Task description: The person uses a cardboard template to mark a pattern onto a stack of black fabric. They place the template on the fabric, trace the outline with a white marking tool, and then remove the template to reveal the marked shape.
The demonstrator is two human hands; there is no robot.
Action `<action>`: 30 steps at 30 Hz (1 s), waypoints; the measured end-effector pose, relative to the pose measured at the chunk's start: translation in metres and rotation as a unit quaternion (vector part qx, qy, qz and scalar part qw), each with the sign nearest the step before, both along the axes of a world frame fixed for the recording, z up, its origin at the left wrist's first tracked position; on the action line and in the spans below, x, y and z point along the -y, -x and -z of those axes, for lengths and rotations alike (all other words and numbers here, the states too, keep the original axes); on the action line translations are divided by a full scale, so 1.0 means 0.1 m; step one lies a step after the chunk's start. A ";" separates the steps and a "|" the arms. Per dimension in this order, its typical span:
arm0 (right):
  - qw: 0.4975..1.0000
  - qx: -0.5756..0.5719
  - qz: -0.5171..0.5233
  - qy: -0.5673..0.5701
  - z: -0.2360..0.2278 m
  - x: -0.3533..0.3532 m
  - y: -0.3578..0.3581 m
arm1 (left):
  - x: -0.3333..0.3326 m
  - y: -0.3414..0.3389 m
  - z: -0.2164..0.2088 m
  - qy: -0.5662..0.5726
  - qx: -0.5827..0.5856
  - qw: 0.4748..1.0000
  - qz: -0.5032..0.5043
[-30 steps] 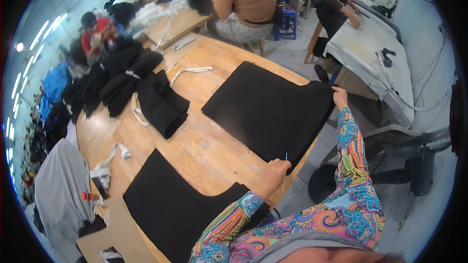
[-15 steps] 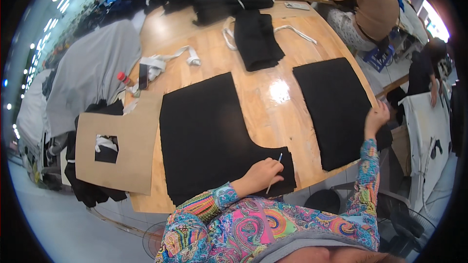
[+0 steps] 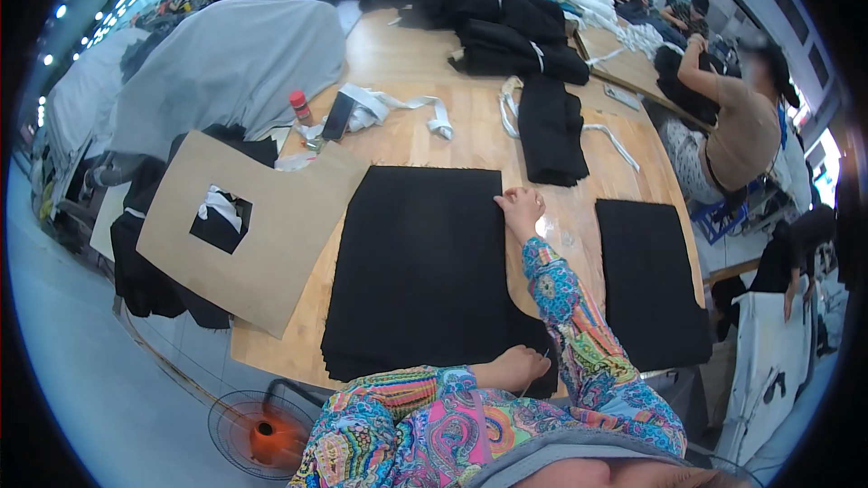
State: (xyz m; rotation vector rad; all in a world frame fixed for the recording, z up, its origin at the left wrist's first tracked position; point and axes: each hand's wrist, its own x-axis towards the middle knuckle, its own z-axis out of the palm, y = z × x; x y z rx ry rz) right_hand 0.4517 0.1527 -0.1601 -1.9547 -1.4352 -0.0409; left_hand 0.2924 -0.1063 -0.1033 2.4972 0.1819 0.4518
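Note:
A stack of black cut fabric pieces (image 3: pixel 420 258) lies in front of me on the wooden table. My right hand (image 3: pixel 521 211) is at the stack's upper right edge, its fingertips closed on the fabric's edge. Low down, over the stack's curved lower right part, my left hand (image 3: pixel 517 368) is closed around a thin pencil, most of which the fingers hide. A second black fabric stack (image 3: pixel 653 280) rests to the right, apart from both hands. At the left lies a tan cardboard pattern (image 3: pixel 167 226) with a cut-out window.
Behind the stack are a red-capped container (image 3: pixel 299 104), a phone-like dark object (image 3: pixel 339 116) and white cloth strips (image 3: pixel 384 101). A black fabric bundle (image 3: pixel 551 131) lies farther back. An orange fan (image 3: pixel 265 434) stands lower left; a person in brown (image 3: pixel 737 122) sits at right.
My right hand has gone from the right-hand stack over to the nearer stack's upper right edge. My left hand keeps hold of the pencil. The whole view has turned rightward.

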 end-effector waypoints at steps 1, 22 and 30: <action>1.000 0.013 -0.001 -0.009 0.02 -0.04 0.21 | 0.02 0.04 0.03 0.025 0.005 1.000 -0.014; 0.996 0.026 0.072 0.035 0.06 -0.08 0.02 | -0.06 -0.26 -0.01 0.169 -0.013 0.984 0.052; 0.997 0.048 0.050 0.031 -0.02 -0.02 0.05 | -0.52 0.89 -0.52 0.225 -0.023 0.969 -0.098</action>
